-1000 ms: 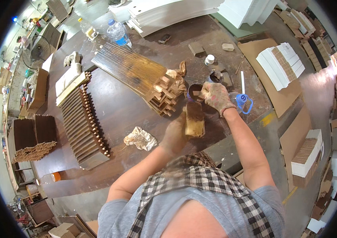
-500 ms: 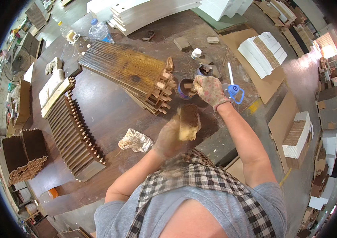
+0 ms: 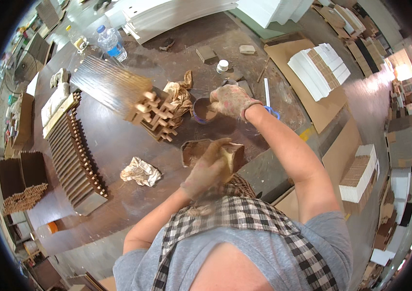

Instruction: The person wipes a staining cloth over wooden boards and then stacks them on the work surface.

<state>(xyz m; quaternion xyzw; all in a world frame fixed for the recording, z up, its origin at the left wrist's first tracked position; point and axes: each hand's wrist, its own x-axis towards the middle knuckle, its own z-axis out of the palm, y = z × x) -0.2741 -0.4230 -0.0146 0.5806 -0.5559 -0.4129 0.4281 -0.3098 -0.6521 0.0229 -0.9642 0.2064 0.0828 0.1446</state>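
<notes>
My left hand [image 3: 206, 170], smeared by motion, grips a yellow sponge [image 3: 235, 154] with brown stains. Partly behind it, on the table, shows a brown shallow piece with angled corners [image 3: 192, 151]. My right hand [image 3: 235, 101], in a stained cloth glove, is closed at the rim of a small round pot [image 3: 201, 115] with brown inside; what its fingers pinch is hidden. Beyond, at left, lies a blurred stack of brown wooden slats [image 3: 111, 82] with peg-like ends [image 3: 155, 116]. A crumpled brown-stained rag [image 3: 179, 94] sits between stack and pot.
On the dark table [image 3: 138, 138] are a white crumpled cloth [image 3: 140, 171], a row of brown slats [image 3: 72, 160], bottles [image 3: 112, 44], a white-capped jar [image 3: 222, 66] and small blocks [image 3: 207, 54]. White panels [image 3: 167, 17] stand behind; cardboard [image 3: 307, 92] lies at right.
The slat stack has shifted left, uncovering more of the stained rag. My left hand has turned the sponge, and the brown piece behind it now shows. My right hand stays at the pot.
</notes>
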